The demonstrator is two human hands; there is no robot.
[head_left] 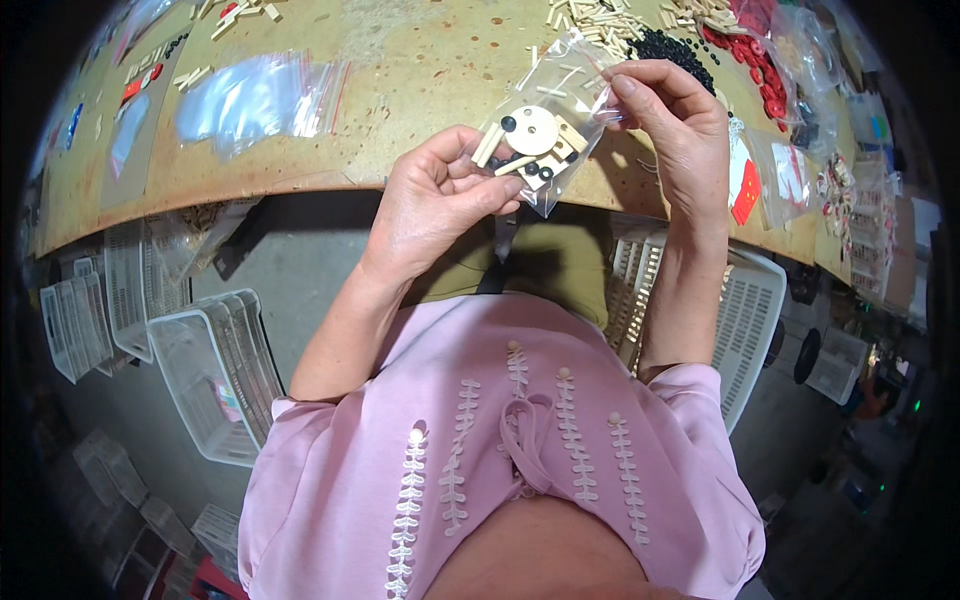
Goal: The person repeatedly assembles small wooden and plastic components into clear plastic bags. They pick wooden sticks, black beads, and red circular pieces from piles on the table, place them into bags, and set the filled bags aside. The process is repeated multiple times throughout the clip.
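Observation:
A clear zip bag [545, 190] hangs between my two hands above the table's near edge. Inside lie a pale round wooden disc [531, 131] with holes, several short wooden sticks [487, 144] and several small black rings or beads [545, 173]. My left hand [440, 195] is closed on the bag's lower left side, thumb in front. With thumb and forefinger, my right hand [668, 120] pinches the bag's upper right edge. Whether the bag's mouth is sealed cannot be made out.
The wooden table [400, 80] carries a stack of empty zip bags [260, 100], a pile of wooden sticks [590, 25], black rings [675, 60] and red pieces [765, 75]. Below the edge stand white plastic crates [215, 375] at left and another crate [750, 320] at right.

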